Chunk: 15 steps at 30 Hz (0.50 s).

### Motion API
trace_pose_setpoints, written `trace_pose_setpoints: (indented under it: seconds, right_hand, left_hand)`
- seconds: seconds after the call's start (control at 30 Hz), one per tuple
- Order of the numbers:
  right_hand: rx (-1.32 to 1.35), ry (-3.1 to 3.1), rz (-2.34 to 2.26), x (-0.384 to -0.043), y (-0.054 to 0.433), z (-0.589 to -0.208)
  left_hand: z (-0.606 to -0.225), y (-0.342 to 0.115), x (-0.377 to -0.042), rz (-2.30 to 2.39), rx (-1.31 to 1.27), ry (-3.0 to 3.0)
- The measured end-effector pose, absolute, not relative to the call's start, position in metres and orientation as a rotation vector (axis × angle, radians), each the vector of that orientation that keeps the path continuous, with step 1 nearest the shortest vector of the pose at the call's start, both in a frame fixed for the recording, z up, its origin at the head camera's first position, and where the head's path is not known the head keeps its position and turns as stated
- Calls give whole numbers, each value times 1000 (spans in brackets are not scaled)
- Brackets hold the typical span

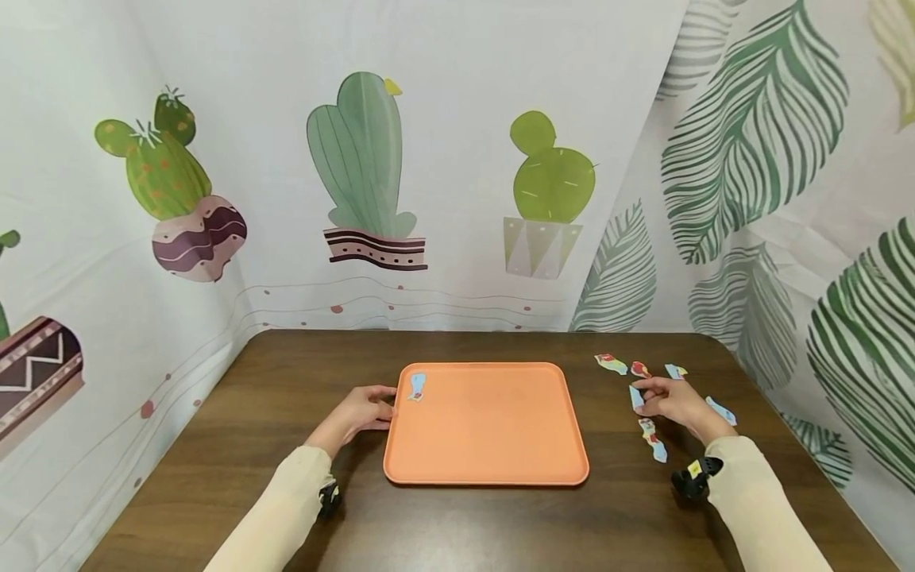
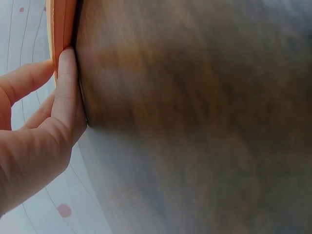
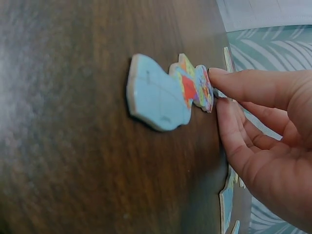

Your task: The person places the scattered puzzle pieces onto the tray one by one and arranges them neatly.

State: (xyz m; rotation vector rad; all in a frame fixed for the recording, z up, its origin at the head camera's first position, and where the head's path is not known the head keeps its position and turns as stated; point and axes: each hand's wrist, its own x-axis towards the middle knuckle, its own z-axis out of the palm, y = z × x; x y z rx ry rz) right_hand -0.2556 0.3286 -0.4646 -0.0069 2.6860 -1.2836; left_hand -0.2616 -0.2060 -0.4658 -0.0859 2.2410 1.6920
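On the orange tray [image 1: 486, 425] a light-blue puzzle piece [image 1: 418, 385] lies in the far left corner. My left hand [image 1: 364, 409] is at the tray's left side, a fingertip on the rim and another finger against the outer wall, gripping the edge. To the right of the tray, my right hand [image 1: 668, 399] pinches a light-blue puzzle piece [image 1: 635, 397] between thumb and fingers, close over the table. That piece is mostly hidden by the fingers in the right wrist view. Nearer the front, puzzle pieces [image 3: 158, 97] with blue, red and yellow print lie in a row.
More puzzle pieces lie around the right hand: a colourful piece [image 1: 611, 364] and a red piece [image 1: 639, 369] at the back, a blue-yellow piece [image 1: 675, 371], and a light-blue piece [image 1: 720, 410] near the right edge of the brown table [image 1: 465, 532]. A printed cloth [image 1: 457, 159] hangs behind.
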Motion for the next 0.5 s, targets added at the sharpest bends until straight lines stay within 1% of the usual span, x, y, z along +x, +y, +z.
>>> trace_pose_setpoints:
  seconds: [0.5]
  right_hand:
    - [-87,2655,-1453,-255,327,-465]
  left_hand:
    - [-465,-205,-261,1708,-96,2229]
